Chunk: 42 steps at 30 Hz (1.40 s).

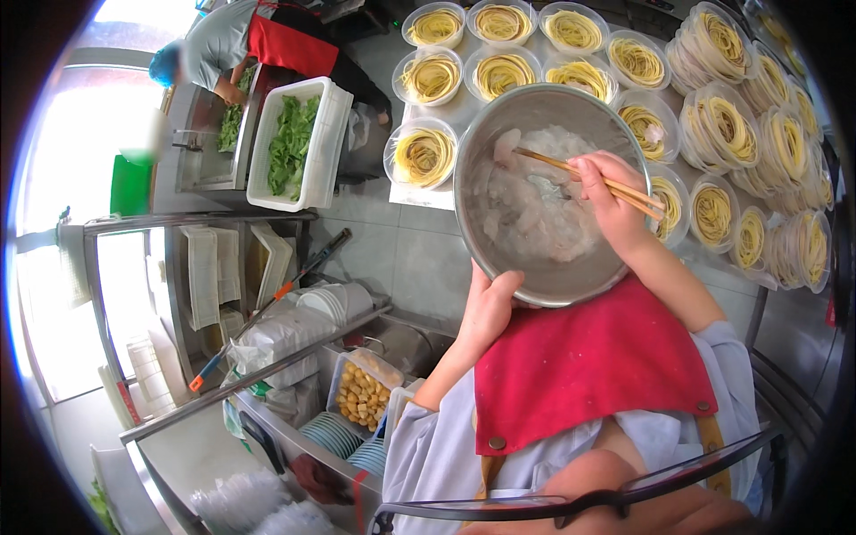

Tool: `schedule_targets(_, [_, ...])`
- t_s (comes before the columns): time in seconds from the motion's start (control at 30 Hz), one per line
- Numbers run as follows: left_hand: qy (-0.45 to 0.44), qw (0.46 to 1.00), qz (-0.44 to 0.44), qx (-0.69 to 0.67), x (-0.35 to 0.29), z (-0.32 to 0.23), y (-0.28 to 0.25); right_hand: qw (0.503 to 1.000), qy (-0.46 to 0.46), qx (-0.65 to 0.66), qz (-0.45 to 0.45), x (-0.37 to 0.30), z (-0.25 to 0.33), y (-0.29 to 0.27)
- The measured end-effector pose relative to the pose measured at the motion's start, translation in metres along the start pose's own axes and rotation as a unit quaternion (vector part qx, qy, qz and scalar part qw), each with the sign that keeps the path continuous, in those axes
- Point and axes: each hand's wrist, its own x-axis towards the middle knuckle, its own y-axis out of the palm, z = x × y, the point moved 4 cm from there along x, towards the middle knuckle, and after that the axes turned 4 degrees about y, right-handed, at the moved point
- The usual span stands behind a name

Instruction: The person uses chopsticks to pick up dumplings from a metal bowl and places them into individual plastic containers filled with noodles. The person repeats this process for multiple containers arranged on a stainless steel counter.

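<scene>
A wide steel bowl (486,236) is held in front of me, with pale, translucent pieces of raw seafood or meat (557,218) in it; I cannot make out the exact kind. My left hand (490,303) grips the bowl's near left rim, thumb on top. In my right hand (611,192) is a pair of wooden chopsticks (553,161), their tips at one pale piece (505,148) near the bowl's far left wall. Round plastic tubs of yellow noodles (501,75) stand in rows beyond the bowl. One tub (655,125) to its right has a pale piece on the noodles.
More noodle tubs are stacked at the right (720,125). At far left a person in a red apron (290,45) bends over a sink (201,160), beside a white crate of leafy greens (330,143). A shelf, a tub of tan cubes (364,392) and plates (330,435) stand lower left.
</scene>
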Motion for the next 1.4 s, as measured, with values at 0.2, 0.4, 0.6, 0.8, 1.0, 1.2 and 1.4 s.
schedule_targets(0.2, [0.007, 1.0, 0.014, 0.012, 0.007, 0.005, 0.003, 0.999, 0.03, 0.012, -0.028, 0.005, -0.008, -0.01])
schedule_targets(0.4, [0.009, 1.0, 0.009, 0.001, 0.008, 0.007, 0.01, 0.922, 0.278, 0.265, -0.044, 0.006, -0.046, 0.003])
schedule_targets(0.6, [0.0, 1.0, -0.008, 0.018, 0.006, 0.003, 0.018, 0.784, 0.381, 0.49, -0.006, -0.001, -0.068, 0.001])
schedule_targets(0.8, [-0.05, 0.997, -0.056, 0.004, 0.004, 0.008, 0.014, 0.775, 0.288, 0.562, -0.02, -0.003, -0.061, -0.06])
schedule_targets(1.0, [-0.038, 0.993, -0.085, -0.074, -0.01, 0.011, 0.005, 0.888, 0.162, 0.364, -0.231, -0.006, -0.099, -0.181])
schedule_targets(1.2, [-0.002, 0.991, -0.124, -0.058, -0.01, 0.011, 0.002, 0.945, 0.214, -0.134, -0.207, 0.005, -0.192, -0.191])
schedule_targets(1.4, [0.0, 0.987, -0.141, -0.072, -0.018, 0.01, 0.009, 0.968, 0.048, -0.217, -0.115, 0.008, -0.18, -0.171])
